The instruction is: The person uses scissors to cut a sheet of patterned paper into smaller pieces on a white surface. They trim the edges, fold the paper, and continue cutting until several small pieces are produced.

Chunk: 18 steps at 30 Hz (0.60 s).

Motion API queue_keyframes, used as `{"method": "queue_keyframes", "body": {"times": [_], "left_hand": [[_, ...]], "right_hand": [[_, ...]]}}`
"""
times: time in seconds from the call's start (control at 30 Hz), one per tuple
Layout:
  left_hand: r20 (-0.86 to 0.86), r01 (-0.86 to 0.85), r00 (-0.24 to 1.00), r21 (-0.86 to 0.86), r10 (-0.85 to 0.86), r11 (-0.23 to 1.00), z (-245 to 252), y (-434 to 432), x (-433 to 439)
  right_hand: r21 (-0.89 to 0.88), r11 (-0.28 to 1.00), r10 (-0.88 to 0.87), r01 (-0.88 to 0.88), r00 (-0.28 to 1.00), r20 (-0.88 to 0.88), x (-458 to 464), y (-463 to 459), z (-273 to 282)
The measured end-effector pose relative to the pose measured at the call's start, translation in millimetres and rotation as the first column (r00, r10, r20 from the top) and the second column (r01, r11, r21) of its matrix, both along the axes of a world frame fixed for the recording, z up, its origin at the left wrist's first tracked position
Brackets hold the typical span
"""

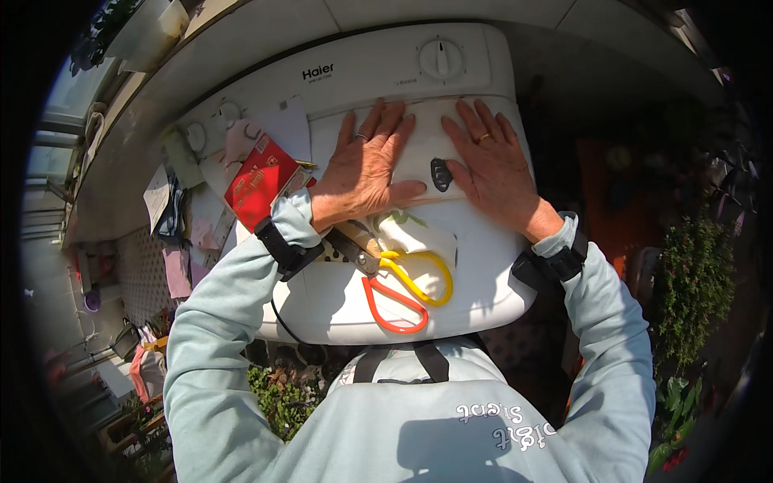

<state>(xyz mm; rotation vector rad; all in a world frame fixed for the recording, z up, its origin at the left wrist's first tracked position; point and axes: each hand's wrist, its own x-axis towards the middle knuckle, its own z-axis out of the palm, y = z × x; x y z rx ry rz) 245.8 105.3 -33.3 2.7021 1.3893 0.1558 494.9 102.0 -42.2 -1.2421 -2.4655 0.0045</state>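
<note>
My left hand (371, 160) lies palm down with fingers spread on a pale sheet (416, 172), paper or cloth, I cannot tell which. The sheet rests on top of a white Haier washing machine (483, 296). To its right, my right hand (496, 157) presses flat as well, its thumb beside a dark oval patch (441, 175). Neither hand grasps anything. Nearer my body are scissors (401, 290) with one yellow and one red handle, their blades partly under my left forearm. A crumpled white piece with a green print (407, 232) touches them.
Left of my left hand lie a red packet (259, 181) bearing writing, a pen (307, 163), white paper (290, 127) and a greenish roll (183, 157). Control knobs (441, 58) line the machine's back panel. Potted plants (694, 290) stand right; more foliage (281, 392) is below left.
</note>
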Motion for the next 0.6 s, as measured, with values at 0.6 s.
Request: {"method": "queue_keyframes", "body": {"times": [0.6], "left_hand": [[-0.110,-0.012,0.994,-0.120,-0.001,0.993,20,-6,-12]], "right_hand": [[0.034,0.999,-0.023,0.022,1.000,0.017,0,-2,0]]}}
